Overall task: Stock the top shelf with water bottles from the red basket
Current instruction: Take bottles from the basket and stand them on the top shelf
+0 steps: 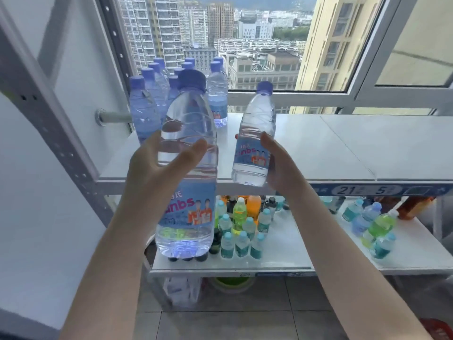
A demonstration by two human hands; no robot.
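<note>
My left hand grips a clear water bottle with a purple cap and blue label, held upright close to the camera in front of the shelving. My right hand grips a second such bottle, tilted slightly left, its base just over the front edge of the white top shelf. Several water bottles with purple caps stand grouped at the shelf's back left corner. A red basket's corner shows at the bottom right edge.
The lower shelf holds several small teal, green and orange drink bottles. A grey perforated upright frames the left side. An open window lies behind the shelf. Blue price tags run along the top shelf's front edge.
</note>
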